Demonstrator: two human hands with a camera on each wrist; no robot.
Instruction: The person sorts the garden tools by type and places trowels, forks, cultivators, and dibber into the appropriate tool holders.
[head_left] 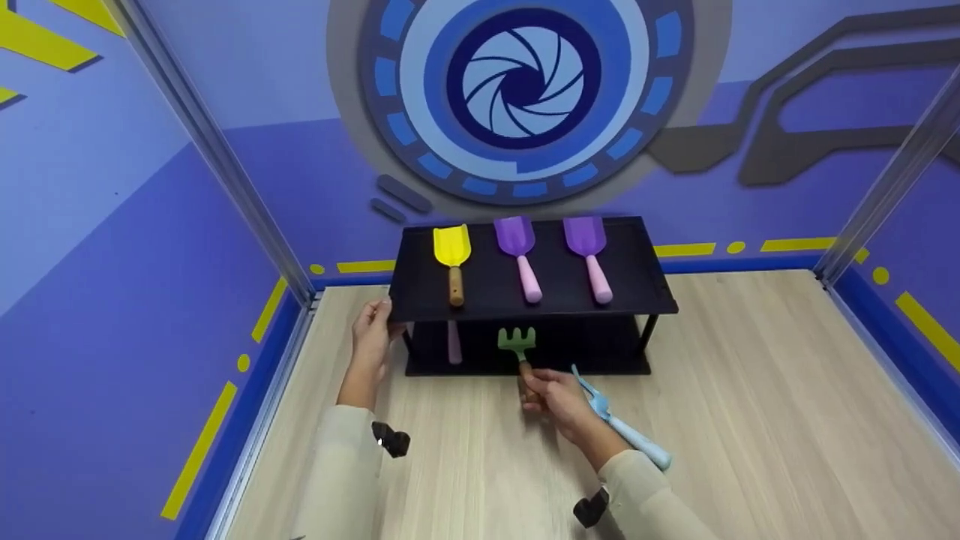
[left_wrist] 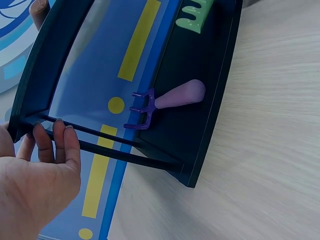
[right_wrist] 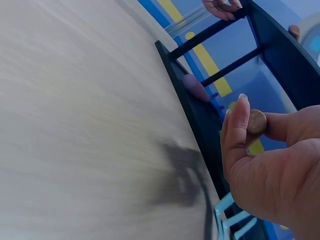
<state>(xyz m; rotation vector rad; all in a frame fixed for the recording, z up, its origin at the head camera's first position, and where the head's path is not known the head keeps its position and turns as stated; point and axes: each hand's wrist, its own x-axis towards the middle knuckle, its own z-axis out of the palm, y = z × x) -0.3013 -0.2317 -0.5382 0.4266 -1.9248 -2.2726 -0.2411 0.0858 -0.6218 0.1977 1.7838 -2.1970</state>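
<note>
My left hand (head_left: 370, 334) grips the left end of a black two-tier rack (head_left: 636, 274), its thumb at the upper shelf's edge. In the left wrist view its fingers curl by the thin side bars. My right hand (head_left: 559, 397) pinches the wooden handle of a small green hand rake (head_left: 517, 340), tines pointing into the gap in front of the lower shelf. A purple hand rake with a pink handle (left_wrist: 180, 95) lies on the lower shelf at the left; the head view shows only its handle. A light-blue hand rake (head_left: 637, 439) lies beside my right wrist.
On the upper shelf lie a yellow scoop (head_left: 451, 244) with a wooden handle and two purple scoops (head_left: 515, 236) with pink handles. Beneath the rack is a wood-grain table (head_left: 750, 390). Printed blue and purple walls (head_left: 277, 180) stand behind and at the sides.
</note>
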